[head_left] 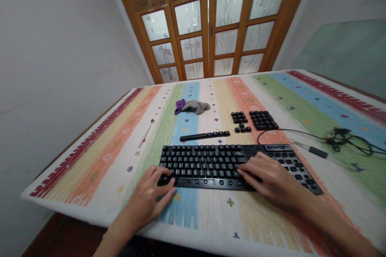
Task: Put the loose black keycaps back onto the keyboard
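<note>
A black keyboard [200, 164] lies on the striped tablecloth in front of me. At its lower left corner, my left hand [150, 190] grips the keyboard's edge with thumb and fingers bent around the end keys. My right hand [267, 174] is closed, its fingertips pinched at a keycap by the right end of the letter rows. That keycap is mostly hidden by the fingers. Bare key stems [221, 182] show along the bottom row, and the number pad [297, 164] also has its caps off. Behind the keyboard rests a spacebar [193, 137] with several small keycaps in line.
Removed keycaps stand in blocks, including number pad caps [263, 120] and navigation caps [239, 117]. A grey and purple cloth [193, 107], a thin brush [146, 133], a dark-handled tool [318, 152] and a coiled cable [346, 138] lie around the keyboard.
</note>
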`<state>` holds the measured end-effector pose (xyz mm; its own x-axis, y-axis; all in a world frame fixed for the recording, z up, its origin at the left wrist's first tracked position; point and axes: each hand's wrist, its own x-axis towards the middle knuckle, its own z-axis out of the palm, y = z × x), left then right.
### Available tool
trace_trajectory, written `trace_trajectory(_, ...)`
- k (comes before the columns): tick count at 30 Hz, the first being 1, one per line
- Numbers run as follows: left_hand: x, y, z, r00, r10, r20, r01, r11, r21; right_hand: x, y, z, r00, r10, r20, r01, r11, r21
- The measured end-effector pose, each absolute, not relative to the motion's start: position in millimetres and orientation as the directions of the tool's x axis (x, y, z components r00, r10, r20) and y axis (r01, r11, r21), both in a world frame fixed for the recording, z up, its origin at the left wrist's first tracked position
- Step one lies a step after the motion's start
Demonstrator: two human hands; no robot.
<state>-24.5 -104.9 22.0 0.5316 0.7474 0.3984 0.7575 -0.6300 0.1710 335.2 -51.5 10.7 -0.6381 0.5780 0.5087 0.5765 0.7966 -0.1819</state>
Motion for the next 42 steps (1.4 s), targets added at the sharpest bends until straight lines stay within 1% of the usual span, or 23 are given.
trace_trajectory(4,-23,-106,22,0.525,0.747,0.407,0.758,-0.628,0.174,335,-50,10,-0.641,0.583,0.5,0.576,0.795,-0.189)
trace_trajectory(7,-18,-98,30,0.533,0.733,0.422,0.738,-0.647,0.191,334,-47,13,-0.631,0.572,0.523,0.573,0.799,-0.182)
trace_trajectory(10,-14,-78,45,0.547,0.7,0.458,0.712,-0.677,0.185,330,-44,21,-0.632,0.534,0.561,0.574,0.81,-0.123)
trace_trajectory(13,-12,-48,58,0.546,0.676,0.495,0.7,-0.692,0.174,322,-38,32,-0.659,0.512,0.552,0.578,0.814,-0.064)
trace_trajectory(16,-9,-13,64,0.525,0.737,0.425,0.733,-0.646,0.214,311,-27,43,-0.678,0.516,0.523,0.575,0.816,-0.06)
trace_trajectory(18,-6,9,62,0.512,0.803,0.307,0.774,-0.586,0.242,304,-18,48,-0.685,0.517,0.514,0.57,0.819,-0.064)
trace_trajectory(19,-4,20,60,0.52,0.81,0.272,0.777,-0.581,0.243,300,-13,49,-0.687,0.517,0.511,0.568,0.821,-0.067)
trace_trajectory(21,0,38,53,0.539,0.811,0.228,0.776,-0.583,0.241,292,-6,51,-0.686,0.527,0.502,0.565,0.82,-0.09)
trace_trajectory(26,7,69,35,0.57,0.813,0.123,0.779,-0.582,0.234,277,4,49,-0.68,0.578,0.45,0.552,0.808,-0.205)
trace_trajectory(30,7,76,28,0.59,0.803,0.086,0.766,-0.59,0.255,273,9,44,-0.686,0.59,0.425,0.548,0.804,-0.231)
trace_trajectory(34,1,68,33,0.586,0.803,0.105,0.755,-0.589,0.289,275,12,40,-0.659,0.617,0.43,0.569,0.783,-0.252)
trace_trajectory(38,-5,40,49,0.59,0.792,0.156,0.727,-0.605,0.325,278,6,41,-0.607,0.642,0.468,0.568,0.763,-0.309)
trace_trajectory(42,-7,0,62,0.638,0.742,0.207,0.652,-0.663,0.369,278,-11,44,-0.6,0.63,0.493,0.525,0.775,-0.352)
